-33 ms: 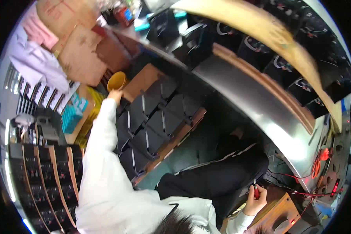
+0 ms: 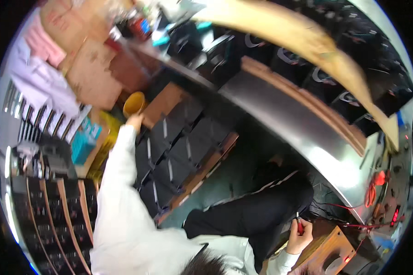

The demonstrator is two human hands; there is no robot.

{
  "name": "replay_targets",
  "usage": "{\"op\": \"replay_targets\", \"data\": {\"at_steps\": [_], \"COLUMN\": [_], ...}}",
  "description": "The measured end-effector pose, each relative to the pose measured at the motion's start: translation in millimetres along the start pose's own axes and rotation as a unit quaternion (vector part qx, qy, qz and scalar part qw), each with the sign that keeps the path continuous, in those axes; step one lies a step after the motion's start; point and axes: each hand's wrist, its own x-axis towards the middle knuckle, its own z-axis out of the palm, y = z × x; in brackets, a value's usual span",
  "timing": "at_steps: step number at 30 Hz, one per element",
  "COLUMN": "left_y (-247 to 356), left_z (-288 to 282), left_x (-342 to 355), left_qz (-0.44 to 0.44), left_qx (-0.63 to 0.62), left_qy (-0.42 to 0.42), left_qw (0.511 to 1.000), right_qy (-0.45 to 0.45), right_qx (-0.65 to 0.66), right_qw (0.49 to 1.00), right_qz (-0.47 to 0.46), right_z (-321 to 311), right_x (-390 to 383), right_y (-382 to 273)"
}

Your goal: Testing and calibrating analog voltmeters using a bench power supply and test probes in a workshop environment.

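My left arm is stretched far forward, and my left hand (image 2: 135,121) is at the far corner of a stack of black boxes (image 2: 170,167). It is just below a yellow bucket (image 2: 134,103) and beside a brown cardboard piece (image 2: 165,105). Its fingers are small and blurred, so whether they grip the bucket's rim or a box edge cannot be made out. Low on the right, beside my knee, my right hand (image 2: 300,237) is closed around a red-handled tool (image 2: 300,225). The tool's slim metal tip points up.
A metal-topped bench (image 2: 289,105) with a wooden strip runs along the right. Black units (image 2: 303,57) stand behind it. Red wires (image 2: 337,205) hang near a wooden box (image 2: 328,252) at the lower right. Stacked trays (image 2: 55,220) of black parts stand at the left, below cartons (image 2: 94,68).
The whole view has shifted slightly, with the surroundings sliding a little left. My left hand stays near the bucket, and my right hand still holds the red-handled tool.
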Motion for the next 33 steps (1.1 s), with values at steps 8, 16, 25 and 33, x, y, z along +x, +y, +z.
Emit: {"op": "replay_targets", "data": {"at_steps": [8, 16, 25, 33], "left_y": [261, 537, 584, 518], "left_z": [-217, -474, -489, -364], "left_x": [-69, -65, -71, -109], "left_qz": [0.154, 0.438, 0.386, 0.477], "left_qx": [-0.494, -0.304, -0.258, -0.261], "left_qy": [0.091, 0.557, 0.620, 0.552], "left_qw": [0.851, 0.637, 0.632, 0.632], "right_qy": [-0.029, 0.002, 0.040, 0.106], "right_qx": [0.001, 0.091, 0.028, -0.007], "right_qw": [0.993, 0.984, 0.998, 0.994], "right_qz": [-0.116, -0.156, -0.040, 0.021], "right_z": [10, 13, -19, -54], "right_x": [15, 0, -38, -44], "right_y": [-26, -38, 32, 32]}}
